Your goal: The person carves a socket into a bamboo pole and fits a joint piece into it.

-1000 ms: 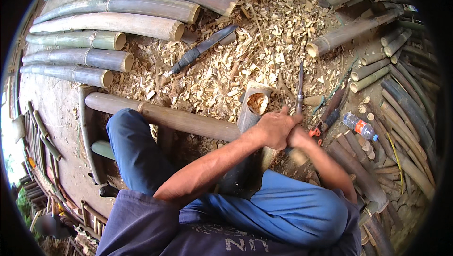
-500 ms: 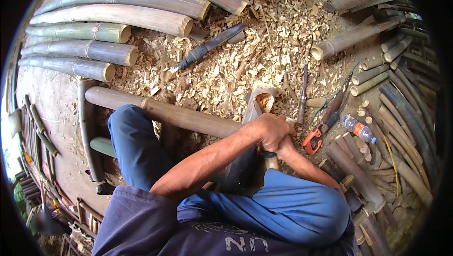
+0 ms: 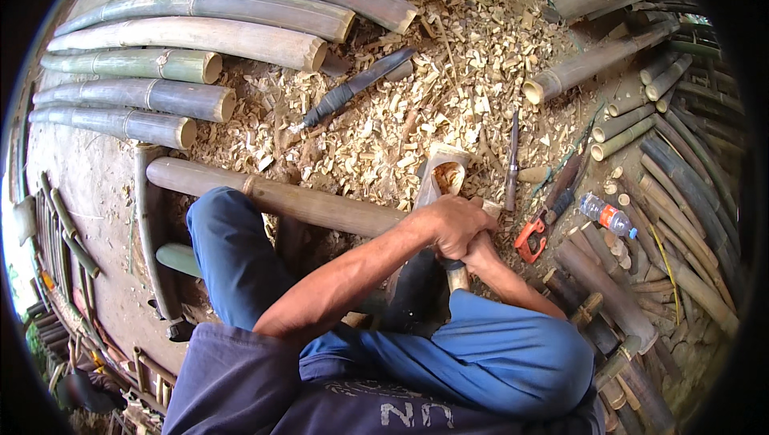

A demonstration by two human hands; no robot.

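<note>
My left hand [image 3: 452, 223] and my right hand [image 3: 479, 252] are pressed together, both closed, at the right end of a long bamboo pole [image 3: 328, 209]. Below them shows a pale wooden handle [image 3: 458, 277] with a dark band, and my right fingers curl round it. What my left fingers hold is hidden; a pale stub [image 3: 491, 208] pokes out beside them. Just beyond the hands is a pale bamboo piece [image 3: 449, 178] with a hollowed, brownish opening. My legs are bent around the near side of the pole.
Wood chips [image 3: 372, 126] cover the ground, with a dark-wrapped machete [image 3: 356, 86] lying on them. To the right are a slim metal tool [image 3: 513, 159], an orange-handled saw [image 3: 530, 240] and a plastic bottle [image 3: 606, 215]. Bamboo poles [image 3: 192, 34] lie at the far left; cut lengths [image 3: 625, 137] are stacked right.
The whole view has shifted slightly. Both hands stay clasped in nearly the same place, and nothing has been picked up or put down.
</note>
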